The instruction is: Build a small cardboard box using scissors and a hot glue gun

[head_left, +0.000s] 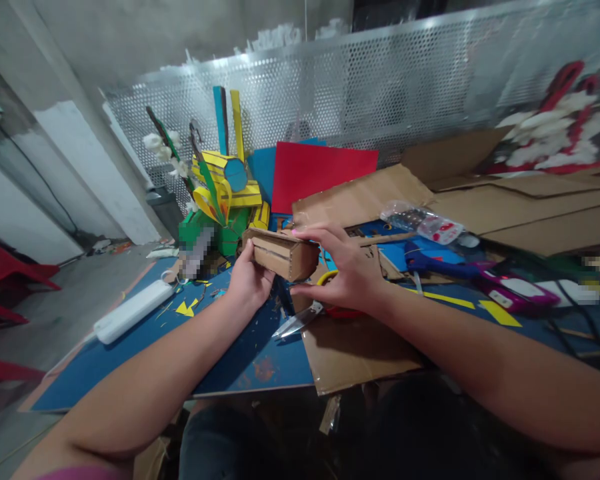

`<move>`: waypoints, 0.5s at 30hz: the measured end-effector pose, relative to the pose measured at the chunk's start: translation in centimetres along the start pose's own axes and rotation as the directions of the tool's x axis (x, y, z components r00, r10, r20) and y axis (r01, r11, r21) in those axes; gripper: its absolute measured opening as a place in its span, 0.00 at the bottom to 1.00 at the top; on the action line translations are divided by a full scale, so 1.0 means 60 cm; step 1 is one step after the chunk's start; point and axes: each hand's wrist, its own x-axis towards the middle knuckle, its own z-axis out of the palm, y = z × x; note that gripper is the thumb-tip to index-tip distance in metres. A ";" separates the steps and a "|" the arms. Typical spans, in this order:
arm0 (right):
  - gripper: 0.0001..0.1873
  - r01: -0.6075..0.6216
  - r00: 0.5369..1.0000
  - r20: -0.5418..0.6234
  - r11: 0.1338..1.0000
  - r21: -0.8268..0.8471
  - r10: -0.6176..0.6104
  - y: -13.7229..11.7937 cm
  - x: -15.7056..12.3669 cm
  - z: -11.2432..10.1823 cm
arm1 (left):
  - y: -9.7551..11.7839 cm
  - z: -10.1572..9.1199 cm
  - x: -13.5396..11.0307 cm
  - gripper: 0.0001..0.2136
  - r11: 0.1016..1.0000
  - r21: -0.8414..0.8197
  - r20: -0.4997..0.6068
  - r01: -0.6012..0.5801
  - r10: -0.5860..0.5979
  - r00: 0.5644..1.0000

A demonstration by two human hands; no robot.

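A small brown cardboard box (273, 259), many-sided with a dark slit along its front, is held just above the table. My left hand (250, 280) grips its left end, thumb on the front and fingers underneath. Around the box's right end, my right hand (353, 270) is spread. Its index fingertip meets the top edge, while the thumb sits apart, just below the box. Scissors (297, 321) with silver blades lie beneath the right hand, their red and yellow handles partly hidden by it. A flat cardboard sheet (363, 353) lies under them at the table's front edge.
On the blue table (235, 363) are a white power strip (133, 311), a purple glue gun (517, 290), a plastic bottle (430, 223) and paper scraps. Behind stand a yellow-and-green paper model (225, 180), a red sheet (325, 175) and cardboard pieces (525, 213) against a perforated metal panel (380, 87).
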 end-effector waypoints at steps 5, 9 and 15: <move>0.42 -0.027 0.998 -0.055 0.999 -0.032 0.026 0.006 0.002 -0.002 | -0.001 -0.002 -0.005 0.15 0.998 -0.011 0.032 -0.069 0.069 0.997; 0.40 -0.091 0.992 -0.092 0.996 0.010 0.091 0.019 0.005 -0.012 | 0.000 -0.019 0.014 0.11 0.987 0.021 0.149 -0.159 0.155 0.977; 0.41 0.001 0.997 -0.075 0.998 0.055 0.003 0.084 0.004 -0.028 | 0.033 -0.041 0.037 0.30 0.799 0.198 0.356 -0.567 0.481 0.802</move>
